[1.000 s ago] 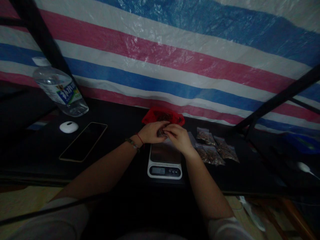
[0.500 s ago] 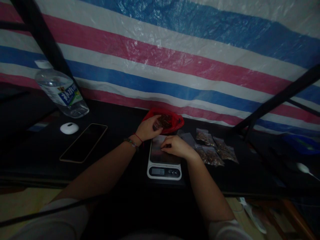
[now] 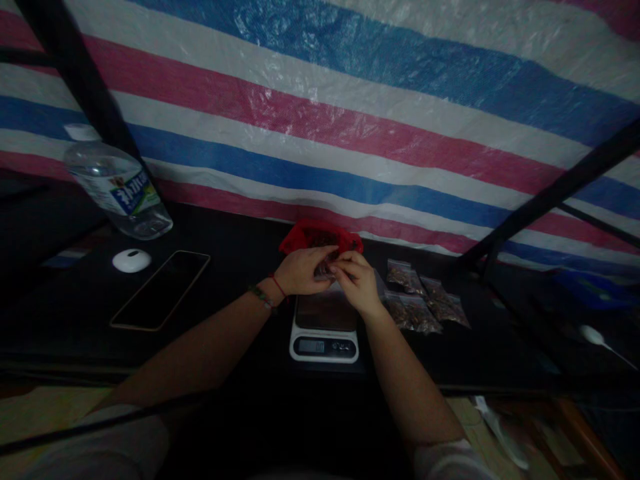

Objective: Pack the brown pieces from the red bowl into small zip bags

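Observation:
Above the back of a white kitchen scale point(image 3: 299, 348), both hands meet. My left hand point(image 3: 303, 272) is curled around what looks like a small clear plastic bag point(image 3: 323, 269) with dark brown bits in it. The thumb and fingers of my right hand point(image 3: 359, 283) are pinched together at the right edge of that bag; its exact rim is hard to make out. Just behind them lies an open red plastic bag point(image 3: 295, 237) holding brown dried pieces point(image 3: 323, 239), partly hidden by my left hand. The scale's dark plate shows below the hands, and its display is lit.
Several filled zip bags point(image 3: 414, 315) lie right of the scale. To the left are a phone point(image 3: 161, 291), a white mouse point(image 3: 131, 261) and a clear bottle point(image 3: 120, 183). A white spoon point(image 3: 593, 335) lies far right. Striped sheeting point(image 3: 320, 120) hangs behind.
My right hand has risen from over the scale plate to the small bag in my left hand. My left hand has shifted slightly toward me, turning the bag toward the right hand.

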Available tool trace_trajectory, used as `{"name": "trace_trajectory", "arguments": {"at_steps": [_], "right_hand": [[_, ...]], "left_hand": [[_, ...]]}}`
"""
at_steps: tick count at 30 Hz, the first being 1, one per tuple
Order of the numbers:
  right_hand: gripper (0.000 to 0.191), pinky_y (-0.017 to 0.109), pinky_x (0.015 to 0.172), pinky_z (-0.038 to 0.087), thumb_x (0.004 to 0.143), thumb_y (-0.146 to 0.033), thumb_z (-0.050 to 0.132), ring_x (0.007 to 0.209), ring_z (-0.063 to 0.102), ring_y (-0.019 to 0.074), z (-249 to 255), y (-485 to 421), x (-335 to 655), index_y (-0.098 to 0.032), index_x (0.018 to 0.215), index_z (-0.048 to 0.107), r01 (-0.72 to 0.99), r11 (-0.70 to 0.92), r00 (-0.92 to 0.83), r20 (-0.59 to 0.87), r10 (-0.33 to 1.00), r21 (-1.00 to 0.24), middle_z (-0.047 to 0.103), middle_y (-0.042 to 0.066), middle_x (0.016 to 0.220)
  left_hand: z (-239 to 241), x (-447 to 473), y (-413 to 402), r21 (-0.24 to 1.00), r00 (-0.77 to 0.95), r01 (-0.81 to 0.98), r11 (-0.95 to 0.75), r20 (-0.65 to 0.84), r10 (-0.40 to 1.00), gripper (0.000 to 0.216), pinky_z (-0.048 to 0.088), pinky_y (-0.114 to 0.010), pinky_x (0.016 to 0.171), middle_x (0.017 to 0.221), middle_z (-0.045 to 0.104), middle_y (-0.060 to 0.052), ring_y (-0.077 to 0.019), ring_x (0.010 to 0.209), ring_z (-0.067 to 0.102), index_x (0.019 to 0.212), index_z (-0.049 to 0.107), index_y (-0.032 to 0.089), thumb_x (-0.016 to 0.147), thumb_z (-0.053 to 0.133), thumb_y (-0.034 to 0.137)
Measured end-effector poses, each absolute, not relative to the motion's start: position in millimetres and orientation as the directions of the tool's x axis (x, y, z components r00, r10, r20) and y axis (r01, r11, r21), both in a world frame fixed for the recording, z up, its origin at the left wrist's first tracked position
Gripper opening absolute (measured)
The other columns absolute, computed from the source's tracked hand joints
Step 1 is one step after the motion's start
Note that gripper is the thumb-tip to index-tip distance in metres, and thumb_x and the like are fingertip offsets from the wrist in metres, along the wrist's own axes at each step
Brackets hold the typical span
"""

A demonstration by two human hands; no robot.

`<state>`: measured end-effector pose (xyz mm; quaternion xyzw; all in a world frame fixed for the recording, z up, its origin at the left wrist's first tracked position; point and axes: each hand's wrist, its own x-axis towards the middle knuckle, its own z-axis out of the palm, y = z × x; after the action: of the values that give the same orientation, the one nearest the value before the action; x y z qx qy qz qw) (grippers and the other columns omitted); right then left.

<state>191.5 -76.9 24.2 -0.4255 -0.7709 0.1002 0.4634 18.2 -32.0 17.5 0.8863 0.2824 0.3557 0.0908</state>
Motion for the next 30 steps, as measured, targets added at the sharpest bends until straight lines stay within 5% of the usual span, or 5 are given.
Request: {"name": "trace_trajectory", "arguments": {"at_steps": [7,12,15,23,30], "right_hand": [[0.006,0.04,0.094,0.044,0.082,-0.023,0.061,0.108,0.053,0.0218,28,-79,192,-0.022,0.083,0.067,0.561,0.655,-0.248,0.652,0.717,-0.507,0.055,0.007,0.111],[0.011,0.044,0.099,0.041,0.088,-0.022,0.049,0.113,0.05,0.0223,34,-80,203,-0.023,0.089,0.06,0.59,0.634,-0.045,0.763,0.644,-0.5,0.054,0.008,0.113],[0.01,0.044,0.099,0.041,0.088,-0.023,0.049,0.114,0.051,0.0229,34,-80,206,-0.023,0.089,0.059,0.573,0.652,-0.085,0.756,0.649,-0.496,0.055,0.008,0.115],[0.039,0.034,0.076,0.053,0.078,-0.038,0.063,0.089,0.063,0.0194,21,-71,201,-0.023,0.112,0.053,0.274,0.503,0.119,0.548,0.828,-0.82,0.061,0.009,0.112],[0.024,0.027,0.06,0.051,0.073,-0.042,0.066,0.061,0.059,0.0137,15,-63,199,-0.019,0.076,0.061,0.101,0.357,0.216,0.371,0.903,-0.929,0.064,0.0,0.069]], "left_hand": [[19,18,-32,0.51,0.483,0.392,-0.766,0.594,0.643,0.078,0.045,-0.041,0.098,0.128,0.056,-0.014,-0.0278,0.114,0.057,0.135,0.04,0.015,0.067,0.072,0.035],[6,22,-26,0.79,0.5,-0.012,-0.613,0.535,0.681,0.085,0.051,-0.038,0.088,0.119,0.061,-0.015,-0.0245,0.105,0.062,0.14,0.028,0.016,0.071,0.071,0.037],[-2,24,-22,0.861,0.538,-0.164,-0.482,0.488,0.687,0.063,0.051,-0.039,0.09,0.117,0.063,-0.015,-0.0237,0.104,0.063,0.129,0.044,0.014,0.074,0.069,0.034],[-5,26,-18,0.929,0.5,-0.094,-0.358,0.355,0.79,0.041,0.053,-0.035,0.078,0.093,0.07,-0.009,-0.0191,0.082,0.067,0.099,0.062,0.011,0.068,0.075,0.034],[-2,24,-23,0.902,0.598,0.011,-0.431,0.339,0.726,0.034,0.053,-0.031,0.071,0.084,0.07,-0.007,-0.0187,0.076,0.066,0.093,0.067,0.011,0.077,0.066,0.04]]}}
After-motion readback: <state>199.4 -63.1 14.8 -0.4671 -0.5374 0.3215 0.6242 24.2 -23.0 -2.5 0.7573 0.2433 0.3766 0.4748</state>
